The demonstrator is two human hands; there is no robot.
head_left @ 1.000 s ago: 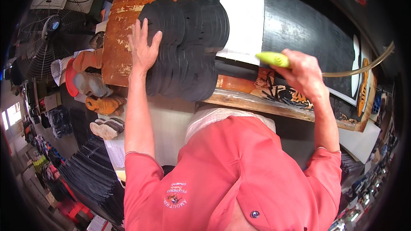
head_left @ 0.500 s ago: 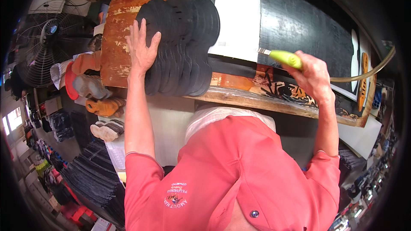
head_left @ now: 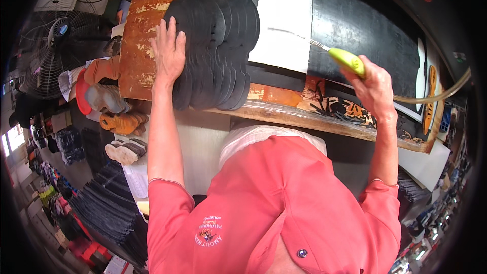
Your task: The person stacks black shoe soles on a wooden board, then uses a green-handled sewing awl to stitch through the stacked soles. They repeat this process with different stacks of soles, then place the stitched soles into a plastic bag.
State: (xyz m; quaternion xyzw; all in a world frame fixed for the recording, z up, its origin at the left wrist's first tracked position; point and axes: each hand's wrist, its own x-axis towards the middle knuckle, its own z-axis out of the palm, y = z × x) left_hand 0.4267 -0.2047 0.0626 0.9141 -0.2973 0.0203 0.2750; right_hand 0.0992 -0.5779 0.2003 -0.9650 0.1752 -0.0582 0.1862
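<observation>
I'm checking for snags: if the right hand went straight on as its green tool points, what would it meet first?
The right hand, green tool foremost, would probably meet the black soles across the white sheet; depth is unclear, so it might brush the sheet sooner.

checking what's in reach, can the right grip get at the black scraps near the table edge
Probably yes: the black scraps lie in the open near the right grip, nothing seen between, though it holds a green-handled tool that may hinder picking them up.

the green-handled tool [head_left: 346, 61] has a blurred tip.
</observation>
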